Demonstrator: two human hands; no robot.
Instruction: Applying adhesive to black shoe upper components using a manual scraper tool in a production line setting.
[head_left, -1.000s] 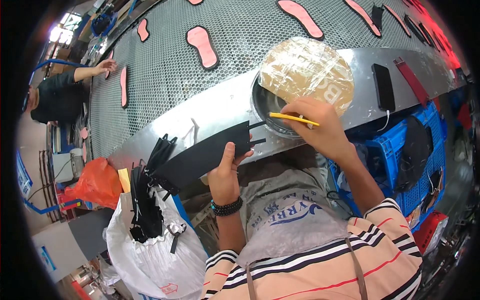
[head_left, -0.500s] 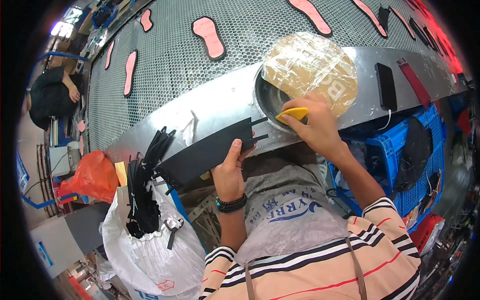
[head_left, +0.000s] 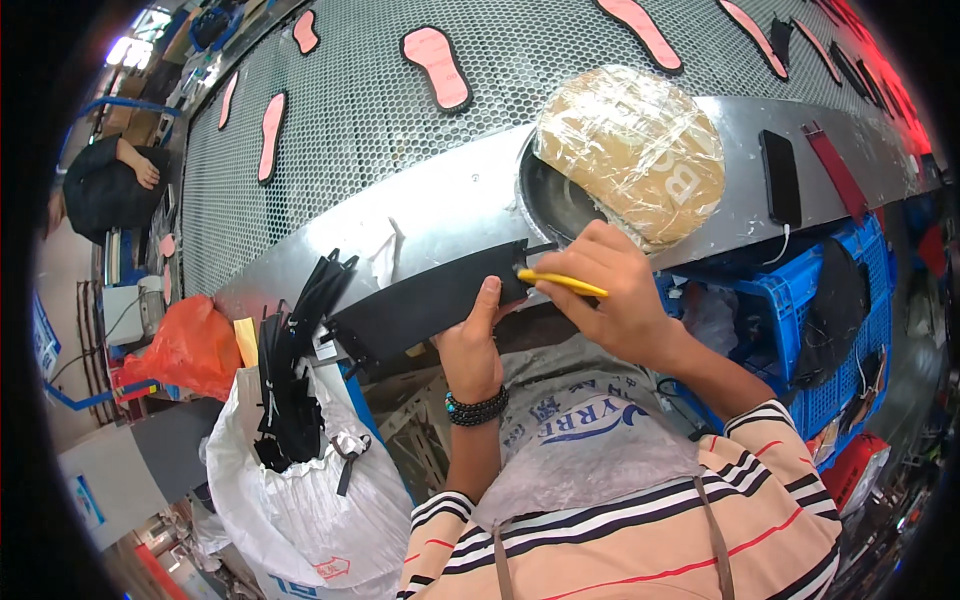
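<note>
A long, flat black piece of material with narrow straps at its end lies across my left hand. That hand is closed on it, thumb on top and fingers underneath. In my right hand is a slim yellow brush, pinched between the fingers. Its tip meets the right end of the black piece, beside the straps; the bristles are too small to make out. Just beyond the right hand stands a round metal bowl, partly covered by a cardboard disc wrapped in clear tape.
Pink insoles with black edges lie on the mesh conveyor. A phone on a cable and a dark red strap rest on the metal ledge. Blue crates stand right; a white sack with black pieces stands left. Far left, another person.
My right hand has brought the yellow brush from the bowl down and left onto the end of the black piece. The insoles have shifted slightly to the right.
</note>
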